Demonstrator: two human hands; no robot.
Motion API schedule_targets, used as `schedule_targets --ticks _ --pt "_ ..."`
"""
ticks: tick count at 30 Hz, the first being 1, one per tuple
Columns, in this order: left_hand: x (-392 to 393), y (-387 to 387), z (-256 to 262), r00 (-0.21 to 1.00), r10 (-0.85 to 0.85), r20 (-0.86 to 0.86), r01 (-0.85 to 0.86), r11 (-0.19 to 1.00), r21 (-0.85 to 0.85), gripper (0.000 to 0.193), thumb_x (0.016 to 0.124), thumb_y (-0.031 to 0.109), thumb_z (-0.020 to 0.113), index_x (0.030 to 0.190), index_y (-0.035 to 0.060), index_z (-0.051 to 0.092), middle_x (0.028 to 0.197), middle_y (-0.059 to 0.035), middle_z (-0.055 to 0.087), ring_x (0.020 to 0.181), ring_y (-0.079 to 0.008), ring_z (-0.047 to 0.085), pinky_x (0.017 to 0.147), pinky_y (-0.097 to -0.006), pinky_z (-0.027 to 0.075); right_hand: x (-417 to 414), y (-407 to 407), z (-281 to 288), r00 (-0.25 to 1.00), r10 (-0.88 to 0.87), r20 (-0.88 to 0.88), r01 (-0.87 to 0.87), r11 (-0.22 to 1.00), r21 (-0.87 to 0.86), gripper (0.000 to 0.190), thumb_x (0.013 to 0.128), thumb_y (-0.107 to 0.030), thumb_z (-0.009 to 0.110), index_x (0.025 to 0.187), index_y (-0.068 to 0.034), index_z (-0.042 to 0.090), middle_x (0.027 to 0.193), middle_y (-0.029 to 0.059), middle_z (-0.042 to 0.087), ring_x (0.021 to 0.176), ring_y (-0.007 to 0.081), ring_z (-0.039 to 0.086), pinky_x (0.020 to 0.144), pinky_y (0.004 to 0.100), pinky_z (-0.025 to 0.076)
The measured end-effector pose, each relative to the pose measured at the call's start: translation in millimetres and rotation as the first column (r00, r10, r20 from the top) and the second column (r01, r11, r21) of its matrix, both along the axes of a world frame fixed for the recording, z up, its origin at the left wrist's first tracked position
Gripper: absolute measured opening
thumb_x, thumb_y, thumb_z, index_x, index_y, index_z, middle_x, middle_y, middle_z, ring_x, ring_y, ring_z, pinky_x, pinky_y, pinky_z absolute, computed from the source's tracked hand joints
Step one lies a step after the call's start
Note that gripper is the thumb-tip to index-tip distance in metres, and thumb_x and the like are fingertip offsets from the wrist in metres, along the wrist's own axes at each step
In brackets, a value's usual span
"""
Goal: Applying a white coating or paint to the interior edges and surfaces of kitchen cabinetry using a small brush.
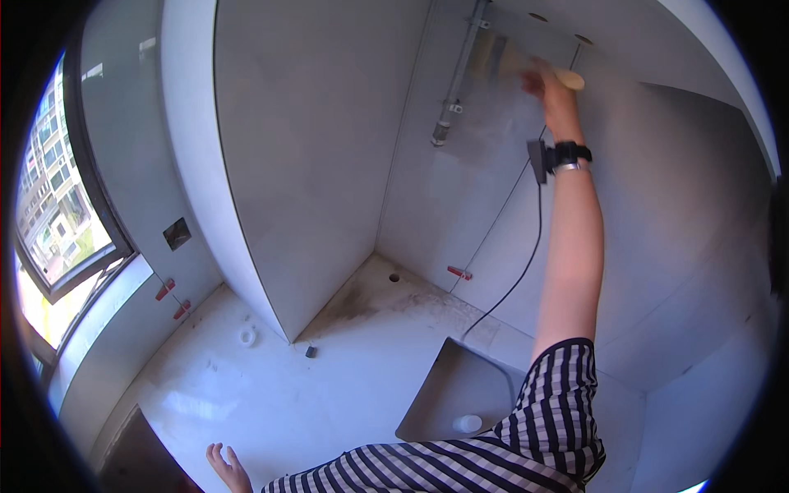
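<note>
My right hand (550,92) is raised high and grips the wooden handle (571,79) of what looks like a wide flat brush (487,57). Motion blurs its head, which is over the grey wall panel (487,179); I cannot tell whether it touches. Just left of the brush, a metal conduit pipe (459,77) runs down the wall. A black strap and a small dark device (538,161) with a cable are on my right wrist. My left hand (229,471) is low at the bottom left, fingers apart and holding nothing, above the pale floor-like surface (296,407).
A rectangular recess (453,376) holds a white plastic piece (467,423). A wall corner (290,339) juts out beside a dark block (311,352) and white ring (247,336). Red tile-levelling wedges (459,273) stick out. An open window (68,185) is left; round holes (584,40) pierce the upper panel.
</note>
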State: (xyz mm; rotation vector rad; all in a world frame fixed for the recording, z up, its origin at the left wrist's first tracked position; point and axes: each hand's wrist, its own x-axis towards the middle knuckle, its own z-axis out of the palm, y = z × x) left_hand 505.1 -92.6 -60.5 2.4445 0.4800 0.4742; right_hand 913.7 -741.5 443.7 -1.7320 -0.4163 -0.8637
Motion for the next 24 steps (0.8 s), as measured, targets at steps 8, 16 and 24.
schedule_targets --ticks 8,16,24 --pt "-2 -11 -15 0.999 -0.031 0.034 0.031 1.0 -0.001 0.028 0.088 0.019 0.059 0.105 -0.0032 0.057 0.112 -0.0229 0.054 0.108 -0.0368 0.047 0.096 -0.0429 0.036 31 17 -25 0.958 -0.119 -0.26 0.094 0.99 -0.109 0.028 0.09 -0.027 0.054 0.101 -0.002 0.063 0.085 0.0091 0.065 0.078 0.017 0.062 0.074 0.0271 0.051" --pt "-12 8 -30 1.0 0.0 0.009 0.001 0.996 -0.086 0.02 0.088 0.007 0.054 0.106 -0.0014 0.051 0.116 -0.0199 0.046 0.11 -0.0346 0.044 0.096 -0.0397 0.034 -27 -28 14 0.96 -0.255 0.12 0.263 0.963 -0.058 0.024 0.088 -0.027 0.055 0.087 -0.005 0.065 0.077 0.0046 0.064 0.071 0.0135 0.058 0.063 0.0311 0.043" --pt "-14 -12 -4 0.999 0.027 0.026 -0.024 0.995 -0.098 0.017 0.086 0.003 0.055 0.101 -0.0014 0.05 0.115 -0.0202 0.045 0.109 -0.0358 0.044 0.094 -0.041 0.035 9 27 -214 0.824 -0.418 -0.383 0.166 0.825 -0.541 0.026 0.088 -0.02 0.057 0.104 -0.001 0.063 0.089 0.0124 0.067 0.086 0.0229 0.064 0.074 0.0324 0.049"
